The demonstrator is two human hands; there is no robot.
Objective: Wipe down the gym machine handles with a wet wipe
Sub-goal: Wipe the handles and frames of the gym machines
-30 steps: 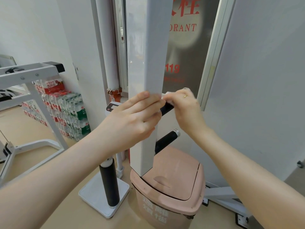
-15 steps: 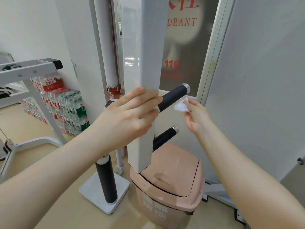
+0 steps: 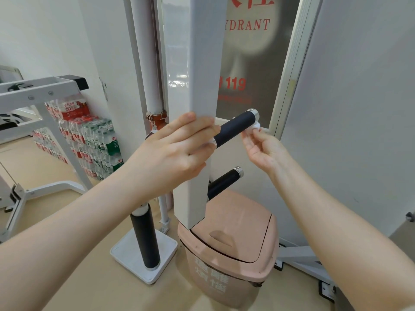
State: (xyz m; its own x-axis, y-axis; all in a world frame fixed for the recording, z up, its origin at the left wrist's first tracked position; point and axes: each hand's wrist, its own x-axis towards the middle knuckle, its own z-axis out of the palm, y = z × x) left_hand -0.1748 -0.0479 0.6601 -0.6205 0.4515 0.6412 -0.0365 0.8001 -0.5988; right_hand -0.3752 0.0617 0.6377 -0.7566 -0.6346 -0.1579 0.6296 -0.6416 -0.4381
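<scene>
A white square post of the gym machine hangs in front of me. Two black handles with silver end caps stick out to its right: an upper handle and a lower handle. My left hand grips the post at the level of the upper handle. My right hand pinches a small crumpled white wet wipe and holds it against the underside of the upper handle's outer end, by the silver cap.
A pink lidded trash bin stands on the floor under the post. A black roller on a white base is to its left. Stacked water bottle packs and a white frame are at left. A grey wall panel is right.
My right hand slid off the base of the upper handle outward to its end, carrying the wipe; the handle is now uncovered. My left hand stayed on the post.
</scene>
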